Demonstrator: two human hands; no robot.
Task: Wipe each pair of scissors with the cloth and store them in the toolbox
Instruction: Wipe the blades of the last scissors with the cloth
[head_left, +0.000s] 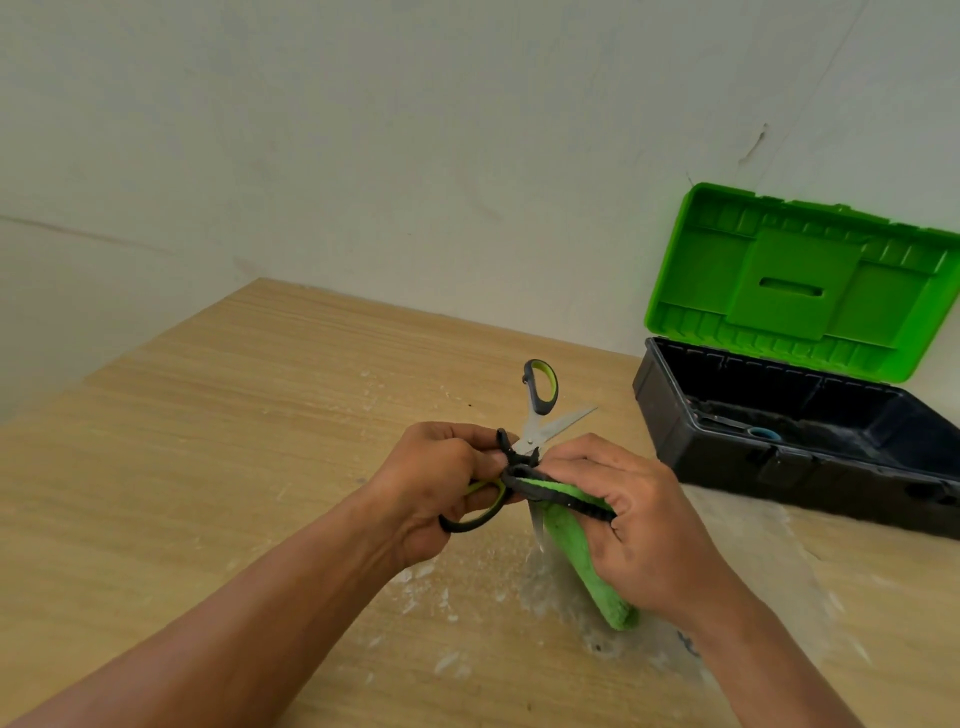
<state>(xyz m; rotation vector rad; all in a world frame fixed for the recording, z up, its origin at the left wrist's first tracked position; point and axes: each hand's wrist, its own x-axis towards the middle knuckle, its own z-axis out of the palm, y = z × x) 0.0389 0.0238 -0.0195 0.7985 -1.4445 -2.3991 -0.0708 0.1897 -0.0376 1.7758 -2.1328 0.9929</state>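
Note:
My left hand (441, 483) grips the black and green handles of a pair of scissors (480, 512) above the table. My right hand (639, 525) holds a green cloth with a black edge (576, 540) wrapped round the blades of that pair; one blade tip pokes out below the cloth. A second pair of scissors (543, 410) with a grey and green handle lies open on the table just beyond my hands. The toolbox (779, 457) stands at the right, black body, green lid (800, 280) raised.
The wooden table (234, 415) carries white dust and scratches around my hands. A pale wall runs behind the table and the toolbox. A small blue ring lies inside the toolbox.

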